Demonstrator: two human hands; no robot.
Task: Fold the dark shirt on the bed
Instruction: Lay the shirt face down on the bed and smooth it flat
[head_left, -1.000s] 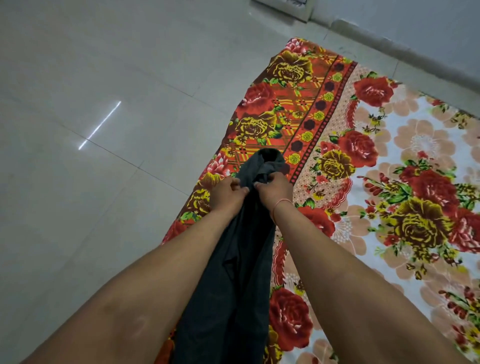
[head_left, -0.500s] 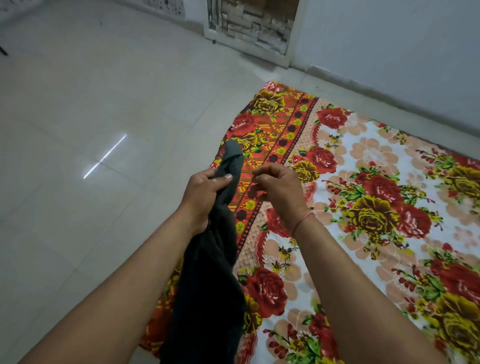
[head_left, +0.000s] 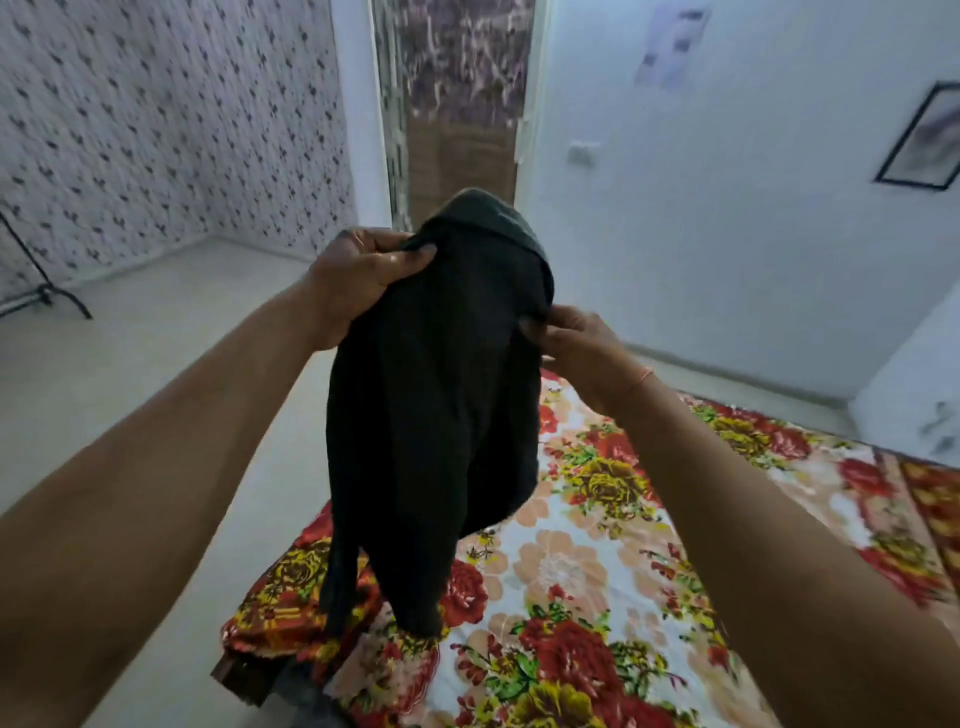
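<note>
Both hands are gripping the dark shirt (head_left: 441, 395) bunched, so it is risking landing crumpled or sliding off the edge of the bed (head_left: 597, 561) when lowered. The left hand (head_left: 363, 280) is clutching its top and the right hand (head_left: 576, 348) is pinching its side; the shirt is hanging below them, above the bed.

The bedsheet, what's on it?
Red and yellow flowers on white bedsheet; head view shows it.

I record a wallpapered wall (head_left: 156, 130) on the left, patterned with small dark motifs, and a plain white wall (head_left: 753, 249) on the right, with a doorway (head_left: 457, 104) between them. Pale floor (head_left: 130, 353). A black stand (head_left: 49, 283) sits far left. On the white wall: framed picture (head_left: 922, 140), switch plate (head_left: 581, 155)
</note>
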